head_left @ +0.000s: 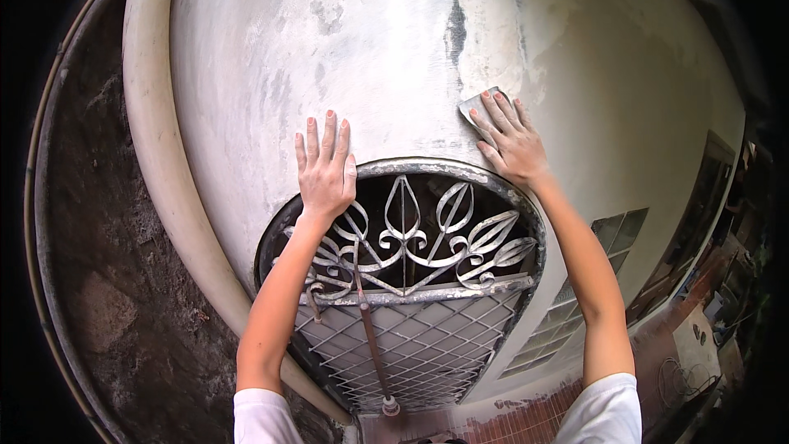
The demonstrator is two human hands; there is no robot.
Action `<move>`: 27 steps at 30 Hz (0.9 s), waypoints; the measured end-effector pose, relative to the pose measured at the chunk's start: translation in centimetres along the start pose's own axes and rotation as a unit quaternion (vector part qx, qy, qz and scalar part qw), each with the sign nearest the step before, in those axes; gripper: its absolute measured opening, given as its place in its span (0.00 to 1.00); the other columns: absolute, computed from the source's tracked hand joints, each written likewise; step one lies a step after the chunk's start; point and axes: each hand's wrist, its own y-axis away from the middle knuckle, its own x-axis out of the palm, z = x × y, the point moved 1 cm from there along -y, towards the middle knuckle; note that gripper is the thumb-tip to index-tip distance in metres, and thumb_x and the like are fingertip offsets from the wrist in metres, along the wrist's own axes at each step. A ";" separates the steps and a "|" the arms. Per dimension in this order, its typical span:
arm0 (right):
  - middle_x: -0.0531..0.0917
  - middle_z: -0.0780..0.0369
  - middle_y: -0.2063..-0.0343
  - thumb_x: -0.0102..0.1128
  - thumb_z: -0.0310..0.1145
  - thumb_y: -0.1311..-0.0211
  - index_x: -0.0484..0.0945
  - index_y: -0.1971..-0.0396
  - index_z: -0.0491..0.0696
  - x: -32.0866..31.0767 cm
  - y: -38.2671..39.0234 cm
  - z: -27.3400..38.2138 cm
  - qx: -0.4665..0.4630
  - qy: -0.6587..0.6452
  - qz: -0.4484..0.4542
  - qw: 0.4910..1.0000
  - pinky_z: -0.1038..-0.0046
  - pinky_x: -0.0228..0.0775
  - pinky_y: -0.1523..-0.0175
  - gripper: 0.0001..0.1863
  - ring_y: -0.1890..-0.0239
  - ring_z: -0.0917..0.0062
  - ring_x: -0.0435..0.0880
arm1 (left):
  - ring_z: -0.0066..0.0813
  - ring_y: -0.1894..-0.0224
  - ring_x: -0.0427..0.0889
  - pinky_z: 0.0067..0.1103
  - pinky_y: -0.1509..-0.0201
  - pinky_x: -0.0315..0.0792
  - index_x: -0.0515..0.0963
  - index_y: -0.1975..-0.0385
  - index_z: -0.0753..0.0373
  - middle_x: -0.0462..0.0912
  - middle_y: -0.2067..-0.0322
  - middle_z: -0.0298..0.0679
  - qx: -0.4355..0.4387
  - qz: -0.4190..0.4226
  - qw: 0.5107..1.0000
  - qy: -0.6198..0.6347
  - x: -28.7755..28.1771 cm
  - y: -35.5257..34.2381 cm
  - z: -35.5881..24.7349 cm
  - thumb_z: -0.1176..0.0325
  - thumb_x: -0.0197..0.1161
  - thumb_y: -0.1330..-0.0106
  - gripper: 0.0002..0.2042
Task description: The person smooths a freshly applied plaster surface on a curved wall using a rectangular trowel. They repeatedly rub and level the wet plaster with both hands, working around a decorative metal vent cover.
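Observation:
My left hand (pixel 326 168) lies flat on the white plastered wall (pixel 386 74), fingers stretched out, with nothing in it. It rests just above the left side of an arched opening. Farther right, my right hand (pixel 514 140) presses a grey sheet of sandpaper (pixel 477 107) against the same wall. One corner of the sheet shows past the fingers; the rest is hidden under them. White dust coats both hands. Grey patches and a dark vertical streak (pixel 456 31) mark the wall above.
Below my hands, an ornate metal grille (pixel 403 234) with peeling paint fills the arch, over a diamond lattice (pixel 419 337). A thick pale pipe (pixel 149 90) runs down the left, beside a rough dark wall (pixel 107 279). Glass-block panes (pixel 546 333) and reddish floor tiles (pixel 526 415) lie lower right.

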 end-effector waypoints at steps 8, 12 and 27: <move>0.50 0.64 0.23 0.40 0.51 0.26 0.54 0.25 0.65 -0.6 0.6 -3.6 0.112 0.009 -0.058 0.992 0.52 0.39 0.22 0.31 0.22 0.66 0.49 | 0.40 0.22 0.47 0.41 0.20 0.38 0.62 0.28 0.51 0.54 0.24 0.37 0.165 0.077 0.983 0.034 0.3 -7.7 -6.2 0.61 0.45 0.27 0.27; 0.50 0.64 0.23 0.38 0.52 0.25 0.52 0.24 0.66 -1.7 -2.8 -6.4 0.112 0.016 -0.078 0.990 0.52 0.39 0.21 0.31 0.22 0.66 0.48 | 0.34 0.23 0.51 0.39 0.20 0.42 0.61 0.27 0.53 0.56 0.25 0.34 0.218 0.070 0.973 0.005 1.2 -11.9 -8.6 0.58 0.45 0.26 0.27; 0.56 0.65 0.25 0.50 0.48 0.31 0.60 0.27 0.63 -0.9 0.1 -6.2 -0.132 -0.051 -0.071 0.987 0.58 0.41 0.21 0.32 0.23 0.69 0.53 | 0.26 0.24 0.54 0.36 0.20 0.47 0.58 0.26 0.52 0.55 0.25 0.28 0.202 -0.052 0.966 -0.153 4.7 -21.8 -11.0 0.54 0.40 0.23 0.27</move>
